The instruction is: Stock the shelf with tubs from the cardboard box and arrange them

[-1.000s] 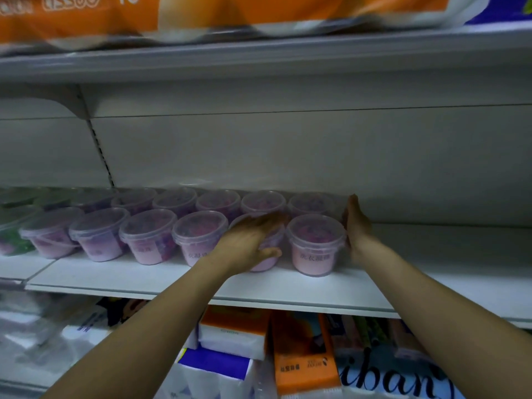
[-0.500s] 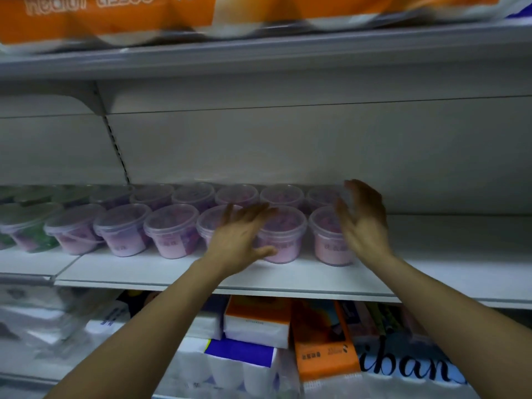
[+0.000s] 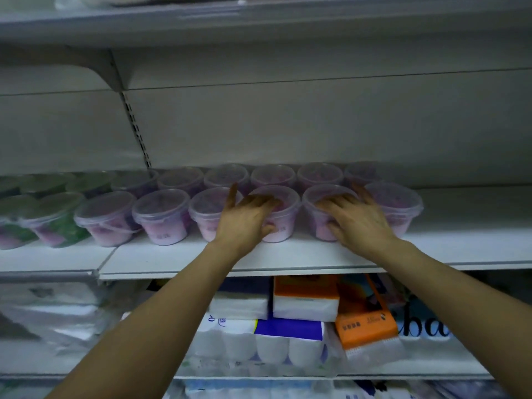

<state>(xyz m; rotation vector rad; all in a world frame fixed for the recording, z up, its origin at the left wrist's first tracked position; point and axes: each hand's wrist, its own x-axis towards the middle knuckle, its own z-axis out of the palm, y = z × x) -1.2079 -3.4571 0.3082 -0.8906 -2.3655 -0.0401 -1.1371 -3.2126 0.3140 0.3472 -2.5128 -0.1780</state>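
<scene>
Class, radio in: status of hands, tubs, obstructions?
Left hand and right hand each spread on a front-row tub. Pink tubs two rows deep. Nothing in the way.

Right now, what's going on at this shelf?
A person is tidying pink tubs on a white shelf. The left hand wraps the front of one front-row tub; the right hand rests on the neighbouring tub. Two rows stand lined up, with green tubs at far left. No cardboard box is in view.

Two bare forearms in shot, no sleeves showing, left hand (image 3: 244, 218) ringless, right hand (image 3: 357, 218) ringless too, nails short, wrists unadorned
</scene>
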